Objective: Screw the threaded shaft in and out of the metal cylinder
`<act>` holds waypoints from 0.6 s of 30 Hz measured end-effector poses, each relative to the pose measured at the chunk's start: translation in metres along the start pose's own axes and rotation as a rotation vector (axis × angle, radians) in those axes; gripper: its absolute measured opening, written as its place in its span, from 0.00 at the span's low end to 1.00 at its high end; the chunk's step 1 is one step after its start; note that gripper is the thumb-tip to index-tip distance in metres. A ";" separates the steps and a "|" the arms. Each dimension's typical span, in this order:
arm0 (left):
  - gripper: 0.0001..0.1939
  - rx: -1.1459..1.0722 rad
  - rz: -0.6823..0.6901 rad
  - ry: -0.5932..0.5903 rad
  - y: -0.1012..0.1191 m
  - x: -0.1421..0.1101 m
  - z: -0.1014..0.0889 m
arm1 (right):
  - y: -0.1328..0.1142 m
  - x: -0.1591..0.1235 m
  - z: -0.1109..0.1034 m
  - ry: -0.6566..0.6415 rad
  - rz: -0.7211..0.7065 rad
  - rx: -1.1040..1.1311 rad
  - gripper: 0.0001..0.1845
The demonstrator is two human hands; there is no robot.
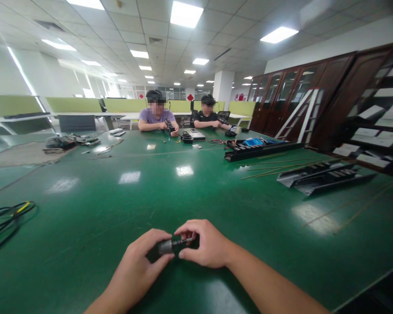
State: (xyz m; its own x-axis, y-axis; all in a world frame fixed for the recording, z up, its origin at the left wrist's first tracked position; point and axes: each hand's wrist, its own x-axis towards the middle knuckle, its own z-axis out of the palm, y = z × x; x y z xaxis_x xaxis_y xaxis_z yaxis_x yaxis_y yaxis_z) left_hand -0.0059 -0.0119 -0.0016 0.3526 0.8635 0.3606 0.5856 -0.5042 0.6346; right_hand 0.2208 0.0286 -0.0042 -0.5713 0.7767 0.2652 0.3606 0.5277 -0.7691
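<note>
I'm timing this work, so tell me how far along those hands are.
Done: the dark cylindrical part already looks joined, thick body to thin shaft. In hand: the left hand holds its body; the right hand is at its shaft. Left: it isn't yet down on the green table; further steps can't be told.

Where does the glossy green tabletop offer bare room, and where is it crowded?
The tabletop is bare between the yellow-marked black cable coil and left hand, and between right hand and black metal channels. It is crowded around those channels and thin brown rods.
</note>
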 end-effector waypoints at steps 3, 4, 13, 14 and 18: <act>0.10 -0.009 -0.002 0.000 0.002 0.001 0.001 | -0.002 0.000 0.000 0.008 -0.006 -0.016 0.19; 0.10 -0.013 -0.004 0.001 0.003 0.001 0.001 | -0.003 -0.001 0.000 0.012 -0.010 -0.018 0.19; 0.11 -0.032 -0.017 0.026 0.009 0.000 0.002 | -0.010 -0.001 0.002 0.047 -0.031 0.025 0.21; 0.11 -0.029 -0.016 0.025 0.009 0.000 0.002 | -0.010 -0.001 0.002 0.049 -0.026 0.022 0.21; 0.12 -0.012 -0.006 0.028 0.006 0.001 0.001 | -0.013 -0.003 0.002 0.060 0.012 0.020 0.20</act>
State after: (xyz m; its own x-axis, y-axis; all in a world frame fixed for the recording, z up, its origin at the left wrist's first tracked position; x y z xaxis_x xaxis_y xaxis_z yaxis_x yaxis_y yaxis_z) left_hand -0.0017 -0.0143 0.0019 0.3283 0.8667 0.3756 0.5787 -0.4989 0.6452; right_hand 0.2162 0.0184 0.0038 -0.5214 0.8024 0.2902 0.3521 0.5121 -0.7834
